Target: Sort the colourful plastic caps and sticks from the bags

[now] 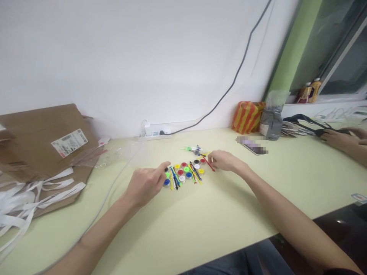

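My left hand (147,183) rests at the left end of a cluster of small parts, thumb and forefinger closed about a black-topped disc (166,169). Below that disc are a green one, partly covered by my fingers, and a blue one (166,182). Several more clear discs with coloured tops, such as a white one (182,178), stand in columns. Between the columns lie thin plastic arrows in yellow, blue, black and other colours. At the right end, my right hand (222,160) pinches a red arrow (211,166) beside a red-topped disc (202,161).
Behind the cluster lies a small pile of loose parts (195,149). A phone (252,145), a striped bag (246,116) and a grey pouch (271,124) are on the right. Another person's hands (341,139) hold dark straps. Cardboard (43,141) and white straps (57,191) occupy the left.
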Available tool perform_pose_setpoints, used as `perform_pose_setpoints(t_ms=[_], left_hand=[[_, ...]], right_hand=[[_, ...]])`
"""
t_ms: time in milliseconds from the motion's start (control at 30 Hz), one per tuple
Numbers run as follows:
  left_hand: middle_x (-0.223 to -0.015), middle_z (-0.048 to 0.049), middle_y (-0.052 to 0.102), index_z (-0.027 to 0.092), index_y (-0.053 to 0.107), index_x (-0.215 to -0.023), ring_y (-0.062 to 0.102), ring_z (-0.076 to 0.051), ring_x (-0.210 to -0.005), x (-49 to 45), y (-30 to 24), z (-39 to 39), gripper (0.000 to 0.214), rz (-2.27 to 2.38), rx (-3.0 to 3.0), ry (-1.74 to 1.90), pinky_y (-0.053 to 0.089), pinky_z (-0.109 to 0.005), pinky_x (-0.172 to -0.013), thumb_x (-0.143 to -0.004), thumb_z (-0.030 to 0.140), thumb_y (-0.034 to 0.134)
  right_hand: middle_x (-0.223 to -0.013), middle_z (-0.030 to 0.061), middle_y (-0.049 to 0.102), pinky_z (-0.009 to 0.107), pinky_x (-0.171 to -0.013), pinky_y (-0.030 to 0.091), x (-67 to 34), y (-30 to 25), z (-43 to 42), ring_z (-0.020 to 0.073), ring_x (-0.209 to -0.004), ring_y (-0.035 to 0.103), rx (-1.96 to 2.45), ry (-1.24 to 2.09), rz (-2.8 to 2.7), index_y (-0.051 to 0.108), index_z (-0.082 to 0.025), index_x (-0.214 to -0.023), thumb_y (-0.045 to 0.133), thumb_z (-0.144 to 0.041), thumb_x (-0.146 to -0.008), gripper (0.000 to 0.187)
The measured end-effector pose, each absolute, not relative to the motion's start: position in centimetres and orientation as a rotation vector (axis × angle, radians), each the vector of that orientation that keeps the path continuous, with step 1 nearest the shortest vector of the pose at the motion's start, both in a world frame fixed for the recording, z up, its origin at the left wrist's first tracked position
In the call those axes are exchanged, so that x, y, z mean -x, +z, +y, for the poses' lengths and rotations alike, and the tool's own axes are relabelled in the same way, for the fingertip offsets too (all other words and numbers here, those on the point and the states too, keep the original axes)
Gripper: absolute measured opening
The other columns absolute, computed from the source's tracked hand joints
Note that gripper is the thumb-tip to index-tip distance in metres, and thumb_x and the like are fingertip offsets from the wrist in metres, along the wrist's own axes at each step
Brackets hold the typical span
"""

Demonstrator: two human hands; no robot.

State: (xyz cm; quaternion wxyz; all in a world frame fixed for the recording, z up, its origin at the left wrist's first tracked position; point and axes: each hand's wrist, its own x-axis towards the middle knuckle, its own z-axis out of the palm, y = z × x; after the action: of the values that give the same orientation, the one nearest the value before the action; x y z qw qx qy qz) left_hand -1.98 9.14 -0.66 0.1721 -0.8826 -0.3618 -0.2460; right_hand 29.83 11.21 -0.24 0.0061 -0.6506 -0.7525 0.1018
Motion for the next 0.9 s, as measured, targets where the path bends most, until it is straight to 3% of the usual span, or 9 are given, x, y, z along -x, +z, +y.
perform_pose_setpoints(t_ms=[100,167,267,333,500,800,900], left_hand=[[-0.056,0.0029,0.066,0.018,0.065,-0.116,0.056,-0.012,-0.045,2.0,-0.8,9.3,0.036,-1.019,2.494,-0.701,0.034,-0.023,-0.051,-0.093,0.015,0.038],[-0.056,0.0033,0.067,0.019,0.065,-0.116,0.057,-0.012,-0.046,2.1,-0.9,9.3,0.035,-1.012,2.483,-0.715,0.033,-0.023,-0.052,-0.094,0.015,0.039],[-0.058,0.0033,0.067,0.018,0.065,-0.117,0.056,-0.012,-0.046,2.0,-0.9,9.3,0.035,-1.008,2.49,-0.714,0.033,-0.024,-0.051,-0.093,0.014,0.039],[-0.058,0.0032,0.067,0.018,0.065,-0.117,0.057,-0.012,-0.046,2.0,-0.9,9.3,0.035,-1.011,2.495,-0.696,0.033,-0.024,-0.051,-0.093,0.014,0.039],[-0.059,0.0038,0.067,0.018,0.064,-0.118,0.058,-0.013,-0.048,2.1,-1.0,9.2,0.035,-1.007,2.494,-0.694,0.033,-0.025,-0.051,-0.092,0.013,0.04],[-0.06,0.0033,0.067,0.018,0.062,-0.119,0.06,-0.013,-0.05,2.2,-1.2,9.4,0.036,-0.986,2.496,-0.702,0.035,-0.024,-0.052,-0.092,0.012,0.04],[-0.06,0.0039,0.066,0.017,0.062,-0.119,0.06,-0.012,-0.051,1.9,-1.1,9.2,0.034,-0.947,2.504,-0.761,0.037,-0.024,-0.054,-0.093,0.011,0.041]], right_hand=[[-0.095,0.0059,0.072,0.025,-0.062,0.035,-29.9,-0.8,11.5,0.0178,-0.078,0.063,2.045,0.257,-2.314,0.071,-0.023,-0.094,0.058,-0.016,-0.085,0.017],[-0.103,0.0078,0.071,0.026,-0.067,0.037,-30.0,-1.3,11.7,0.0201,-0.089,0.063,2.067,0.194,-2.253,0.069,-0.023,-0.108,0.055,-0.018,-0.089,0.024],[-0.122,0.0114,0.064,0.027,-0.079,0.039,-29.9,-2.1,12.3,0.0226,-0.109,0.058,2.025,0.064,-2.136,0.051,-0.023,-0.14,0.047,-0.022,-0.096,0.043],[-0.128,0.0115,0.06,0.026,-0.086,0.038,-29.9,-2.7,13.0,0.0221,-0.114,0.056,1.927,0.025,-2.142,0.046,-0.026,-0.146,0.047,-0.024,-0.098,0.048],[-0.115,0.0079,0.066,0.024,-0.087,0.038,-30.4,-4.0,14.6,0.0191,-0.108,0.058,1.918,0.024,-2.153,0.068,-0.024,-0.123,0.049,-0.024,-0.098,0.031],[-0.116,0.0159,0.065,0.037,-0.095,0.035,-31.5,-2.6,14.3,0.0278,-0.115,0.053,2.029,-0.185,-1.925,0.066,-0.015,-0.119,0.042,-0.023,-0.1,0.032],[-0.114,0.0151,0.067,0.038,-0.095,0.037,-29.9,-1.7,13.3,0.0263,-0.11,0.055,1.9,-0.167,-1.835,0.066,-0.016,-0.114,0.043,-0.023,-0.1,0.028]])
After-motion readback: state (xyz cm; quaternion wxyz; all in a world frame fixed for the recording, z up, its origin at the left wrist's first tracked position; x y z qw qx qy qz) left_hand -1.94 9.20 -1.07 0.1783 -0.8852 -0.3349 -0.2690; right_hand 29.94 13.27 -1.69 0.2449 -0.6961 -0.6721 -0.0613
